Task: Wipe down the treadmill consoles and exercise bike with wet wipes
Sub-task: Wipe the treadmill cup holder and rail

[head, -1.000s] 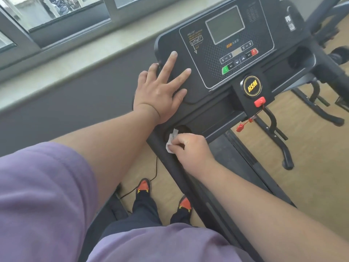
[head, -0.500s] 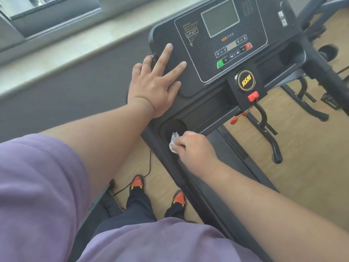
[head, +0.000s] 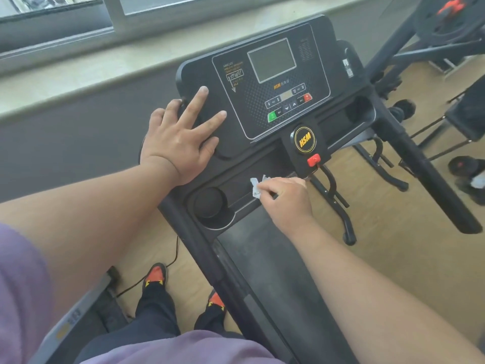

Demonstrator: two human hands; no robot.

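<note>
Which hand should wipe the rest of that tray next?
The right hand. It holds the wet wipe on the tray already. The left hand lies flat on the console, holding nothing.

The left hand point(head: 181, 143) lies flat, palm down, fingers spread and straight, arm extended. The right hand point(head: 284, 199) reaches forward, fingers curled in a pinch.

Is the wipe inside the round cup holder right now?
No, the right hand holds the wet wipe on the flat tray beside the cup holder.
</note>
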